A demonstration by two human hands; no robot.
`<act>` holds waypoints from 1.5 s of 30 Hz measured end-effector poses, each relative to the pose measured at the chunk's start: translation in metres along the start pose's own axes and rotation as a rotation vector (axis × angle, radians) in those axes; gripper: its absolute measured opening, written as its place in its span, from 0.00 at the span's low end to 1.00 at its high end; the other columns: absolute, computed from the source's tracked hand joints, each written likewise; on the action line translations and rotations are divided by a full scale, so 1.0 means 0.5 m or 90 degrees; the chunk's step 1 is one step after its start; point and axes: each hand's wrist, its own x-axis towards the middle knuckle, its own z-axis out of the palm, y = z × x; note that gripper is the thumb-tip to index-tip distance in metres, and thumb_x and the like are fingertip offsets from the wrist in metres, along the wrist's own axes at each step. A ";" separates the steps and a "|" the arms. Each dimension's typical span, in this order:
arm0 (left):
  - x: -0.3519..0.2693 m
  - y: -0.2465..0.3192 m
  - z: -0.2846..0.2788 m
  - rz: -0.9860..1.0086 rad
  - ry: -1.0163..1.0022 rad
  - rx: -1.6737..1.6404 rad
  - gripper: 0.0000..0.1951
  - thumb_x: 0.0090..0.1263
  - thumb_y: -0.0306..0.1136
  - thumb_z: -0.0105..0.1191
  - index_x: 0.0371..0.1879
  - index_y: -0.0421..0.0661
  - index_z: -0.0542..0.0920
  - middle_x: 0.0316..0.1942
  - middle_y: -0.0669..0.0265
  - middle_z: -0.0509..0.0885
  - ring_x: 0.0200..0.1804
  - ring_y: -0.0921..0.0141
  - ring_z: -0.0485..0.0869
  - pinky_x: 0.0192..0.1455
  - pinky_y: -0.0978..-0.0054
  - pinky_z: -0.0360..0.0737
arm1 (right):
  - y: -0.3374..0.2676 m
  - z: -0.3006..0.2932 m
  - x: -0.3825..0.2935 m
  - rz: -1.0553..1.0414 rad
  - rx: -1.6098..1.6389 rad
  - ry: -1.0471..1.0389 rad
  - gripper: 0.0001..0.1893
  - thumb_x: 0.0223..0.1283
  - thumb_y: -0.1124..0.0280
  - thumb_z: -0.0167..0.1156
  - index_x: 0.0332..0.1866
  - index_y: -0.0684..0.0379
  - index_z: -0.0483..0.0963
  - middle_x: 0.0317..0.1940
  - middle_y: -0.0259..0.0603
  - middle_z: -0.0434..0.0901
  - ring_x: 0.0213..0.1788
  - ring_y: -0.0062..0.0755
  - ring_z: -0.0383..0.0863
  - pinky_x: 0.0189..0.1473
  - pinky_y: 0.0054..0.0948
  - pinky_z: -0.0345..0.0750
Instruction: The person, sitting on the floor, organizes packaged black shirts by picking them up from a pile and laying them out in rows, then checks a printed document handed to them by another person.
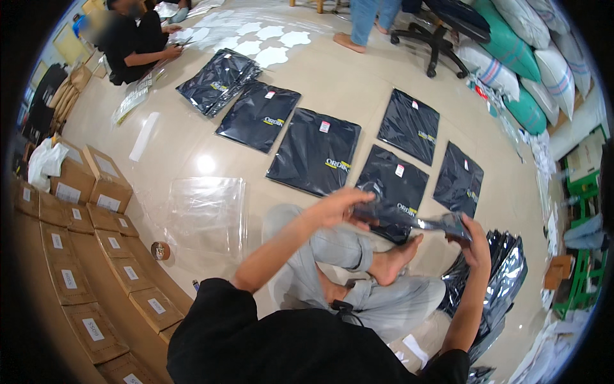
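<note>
Above my crossed legs, my left hand (343, 206) and my right hand (472, 242) hold opposite ends of a dark folded garment in clear plastic (427, 224), seen nearly edge-on and partly blurred. Just beyond it lies a bagged black garment (393, 175) with a small tag and a printed logo. More such packs rest on the floor: a large one (316, 149), one at the far right (459, 177), one behind (409, 126) and one to the left (261, 115). A stack of them (218, 81) lies further left. By my right arm is a pile of bagged dark garments (499, 273).
Clear plastic bags (208, 211) lie left of my knee. Labelled cardboard boxes (91, 331) line the left side, near a small round container (160, 250). A person (139, 48) sits at far left with scissors. An office chair (434, 43) and stuffed sacks (513, 43) stand far right.
</note>
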 end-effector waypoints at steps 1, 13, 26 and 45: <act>0.040 0.033 -0.050 0.006 -0.027 0.008 0.19 0.74 0.43 0.55 0.53 0.39 0.78 0.48 0.55 0.85 0.48 0.59 0.88 0.45 0.58 0.89 | -0.020 0.004 0.062 0.011 -0.028 -0.025 0.18 0.71 0.56 0.55 0.47 0.64 0.79 0.35 0.40 0.84 0.37 0.32 0.84 0.39 0.34 0.80; 0.169 0.698 -0.148 0.279 0.242 0.413 0.17 0.64 0.44 0.68 0.43 0.44 0.84 0.40 0.63 0.87 0.42 0.65 0.86 0.49 0.66 0.84 | -0.374 0.185 0.508 -0.341 -0.142 0.024 0.19 0.71 0.51 0.57 0.44 0.60 0.78 0.36 0.37 0.81 0.35 0.28 0.82 0.38 0.29 0.76; 0.304 0.089 -0.505 0.105 0.677 0.998 0.40 0.67 0.51 0.57 0.73 0.41 0.60 0.76 0.44 0.54 0.77 0.45 0.54 0.72 0.34 0.54 | 0.395 0.287 0.594 -0.238 -0.598 0.089 0.21 0.70 0.56 0.52 0.54 0.65 0.75 0.48 0.60 0.80 0.54 0.61 0.78 0.55 0.55 0.74; 0.131 -0.158 -0.358 -0.086 0.542 1.048 0.44 0.64 0.52 0.61 0.75 0.42 0.59 0.79 0.43 0.46 0.80 0.44 0.42 0.74 0.29 0.44 | 0.539 0.161 -0.049 -0.293 -0.741 0.216 0.20 0.58 0.68 0.59 0.55 0.66 0.75 0.59 0.59 0.76 0.67 0.60 0.70 0.67 0.49 0.67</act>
